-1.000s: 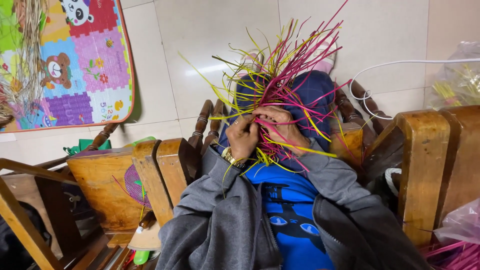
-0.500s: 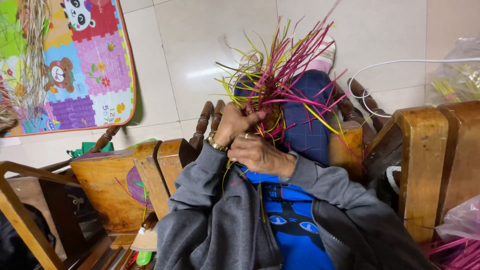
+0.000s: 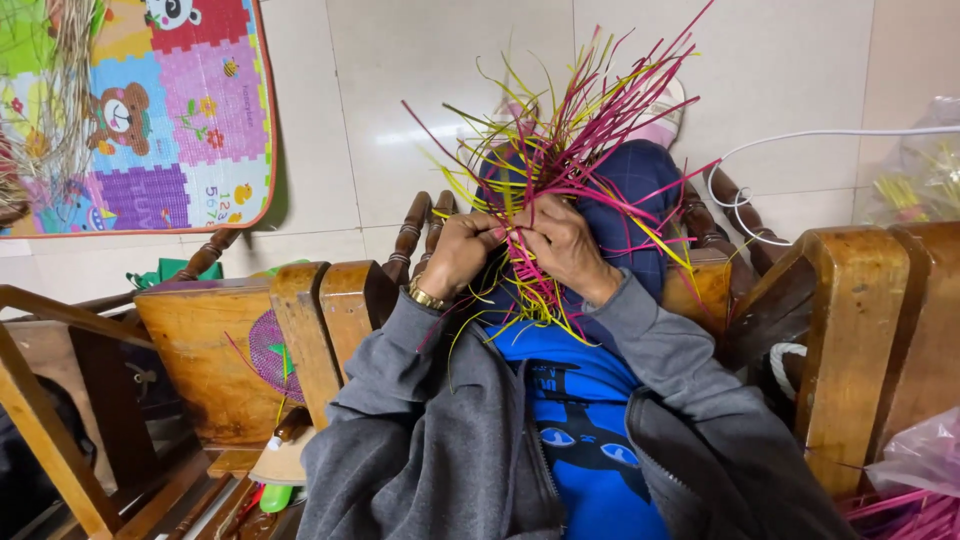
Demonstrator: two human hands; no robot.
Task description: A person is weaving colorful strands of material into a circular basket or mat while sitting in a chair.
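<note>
My left hand and my right hand meet in front of my chest, both closed on a half-woven piece of pink and yellow-green straw strips. Loose strip ends fan upward and outward from the woven part; a few hang down over my blue shirt. A gold watch sits on my left wrist. I wear a grey zip jacket. The woven centre is mostly hidden by my fingers.
Wooden chair arms stand at my right and wooden chairs at my left. A colourful foam play mat lies on the tiled floor. A small round woven piece rests on the left chair. Plastic bags of strips lie at right.
My hands have shifted the straw piece down and turned it; the fan of strips now points up and right, and both hands sit side by side on its base.
</note>
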